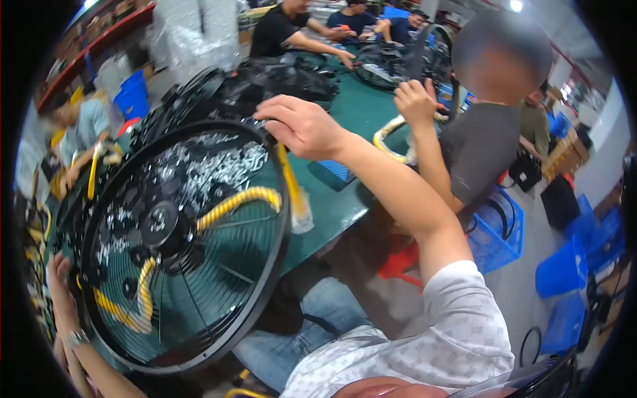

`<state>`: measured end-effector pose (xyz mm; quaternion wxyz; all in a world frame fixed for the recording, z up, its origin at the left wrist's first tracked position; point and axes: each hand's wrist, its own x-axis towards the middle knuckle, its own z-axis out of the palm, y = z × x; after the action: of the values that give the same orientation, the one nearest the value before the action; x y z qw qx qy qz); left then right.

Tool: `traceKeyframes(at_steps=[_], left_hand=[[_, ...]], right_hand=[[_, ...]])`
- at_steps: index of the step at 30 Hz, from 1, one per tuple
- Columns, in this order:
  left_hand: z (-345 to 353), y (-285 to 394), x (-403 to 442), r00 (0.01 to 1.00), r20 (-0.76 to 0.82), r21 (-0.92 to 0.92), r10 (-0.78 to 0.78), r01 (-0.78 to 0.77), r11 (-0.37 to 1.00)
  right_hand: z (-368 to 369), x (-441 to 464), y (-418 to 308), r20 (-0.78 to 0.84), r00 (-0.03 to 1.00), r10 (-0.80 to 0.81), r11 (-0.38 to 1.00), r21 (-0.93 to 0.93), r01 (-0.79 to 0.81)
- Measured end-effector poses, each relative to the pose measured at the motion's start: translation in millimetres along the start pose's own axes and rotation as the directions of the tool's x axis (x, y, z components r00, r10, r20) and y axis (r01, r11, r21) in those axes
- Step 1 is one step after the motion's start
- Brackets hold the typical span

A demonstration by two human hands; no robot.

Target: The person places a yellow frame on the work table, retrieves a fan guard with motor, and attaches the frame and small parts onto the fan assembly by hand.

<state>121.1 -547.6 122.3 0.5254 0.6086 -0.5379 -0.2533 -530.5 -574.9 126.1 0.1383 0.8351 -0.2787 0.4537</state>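
Wire guard, hub in place, yellow coils inside; whether fastened, I cannot tell. My right fingers curl over its rim; my left hand, loosely open, is beside it.

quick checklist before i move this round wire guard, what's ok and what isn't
1. Right hand at the rim: ok, its fingers are at the upper edge of the guard.
2. Left hand touching the rim: cannot tell, it is open beside the left edge.
3. Hub in view: ok, it shows near the middle.
4. Yellow coils fastened: cannot tell, their ends are unclear.
5. Free space behind the guard: not ok, dark parts are piled there.
6. Co-worker in grey apart from the guard: ok, there is a gap between.
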Motion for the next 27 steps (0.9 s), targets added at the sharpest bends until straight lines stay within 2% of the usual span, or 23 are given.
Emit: traceKeyframes(at_steps=[1,2,4,5,6,7,8,9,11,12,13,14,15,16,17,19,20,22,23,24,25,26,27], left_hand=[[8,17,-1,0.988,0.052,0.010,-0.145,0.145,0.989],[18,41,-8,0.935,0.160,0.375,-0.318,0.241,0.895],[3,-2,12,0.967,0.135,0.529,-0.216,0.114,0.841],[4,-16,8,0.982,0.127,0.642,0.138,-0.188,0.743],[6,-31,-1,0.864,0.182,0.731,0.469,-0.438,0.523],[11,-49,-9,0.625,0.281,0.775,0.728,-0.595,0.212],[-10,-99,22,0.751,0.157,0.525,0.642,-0.614,0.589],[-30,-147,53,0.847,0.028,0.155,0.531,-0.528,0.835],[4,-97,-2,0.918,0.081,-0.277,0.389,-0.354,0.893],[13,-68,-16,0.940,-0.007,-0.108,0.341,-0.340,0.934],[15,-58,-21,0.894,-0.020,0.083,0.448,-0.445,0.892],[13,-52,-19,0.837,-0.015,0.274,0.547,-0.522,0.808],[6,-48,-13,0.940,-0.041,-0.010,0.337,-0.338,0.941],[3,-24,-17,0.955,-0.006,-0.052,0.296,-0.296,0.954],[21,8,-28,0.997,-0.074,-0.324,0.018,-0.041,0.945],[28,43,-24,0.981,-0.057,0.117,-0.186,0.191,0.975],[26,33,-13,0.981,-0.007,0.333,-0.193,0.185,0.925],[29,11,-6,0.987,0.012,0.362,-0.160,0.145,0.921],[22,-24,4,0.977,-0.023,0.329,0.213,-0.193,0.924],[12,-62,16,0.919,-0.005,0.161,0.394,-0.388,0.907],[-21,-106,58,0.989,0.094,-0.122,0.114,-0.102,0.987],[-4,-99,40,0.964,-0.006,-0.048,0.265,-0.265,0.963],[12,-94,22,0.907,-0.107,0.057,0.407,-0.403,0.914]], right_hand=[[7,-6,4,0.047,0.999,0.001,1.000,-0.025,0.000],[12,-10,10,0.089,0.996,0.002,0.998,-0.058,0.004],[20,-4,21,0.169,0.986,-0.008,0.980,-0.197,0.042],[23,5,22,0.244,0.925,0.291,0.951,0.035,-0.308],[18,21,27,0.431,0.771,0.469,0.818,0.117,-0.563],[14,36,33,0.635,0.496,0.593,0.593,0.072,-0.802],[12,49,40,0.780,0.175,0.601,0.321,-0.035,-0.947],[13,53,45,0.811,0.147,0.566,0.363,-0.085,-0.928],[11,49,44,0.707,0.324,0.628,0.533,-0.088,-0.842],[15,51,42,0.659,0.411,0.630,0.617,-0.104,-0.780],[13,45,28,0.362,0.618,0.698,0.704,-0.191,-0.684],[3,37,15,0.163,0.798,0.581,0.813,-0.171,-0.557],[-1,25,6,0.002,0.935,0.354,0.925,-0.151,-0.350],[-5,17,0,-0.038,0.985,0.170,0.985,-0.027,-0.171],[-1,12,-3,-0.041,0.996,0.074,0.997,-0.002,-0.075],[11,3,0,-0.003,0.999,-0.032,0.999,-0.015,0.032],[15,0,6,0.035,0.998,-0.050,0.997,-0.055,0.052],[18,3,9,0.109,0.993,-0.034,0.983,-0.176,0.053],[16,10,15,0.220,0.956,0.195,0.980,0.003,-0.201],[16,16,25,0.378,0.847,0.375,0.872,0.166,-0.461],[15,24,33,0.518,0.688,0.509,0.727,0.169,-0.666],[16,33,43,0.652,0.500,0.569,0.558,0.140,-0.818],[21,36,54,0.695,0.433,0.574,0.540,0.076,-0.838]])
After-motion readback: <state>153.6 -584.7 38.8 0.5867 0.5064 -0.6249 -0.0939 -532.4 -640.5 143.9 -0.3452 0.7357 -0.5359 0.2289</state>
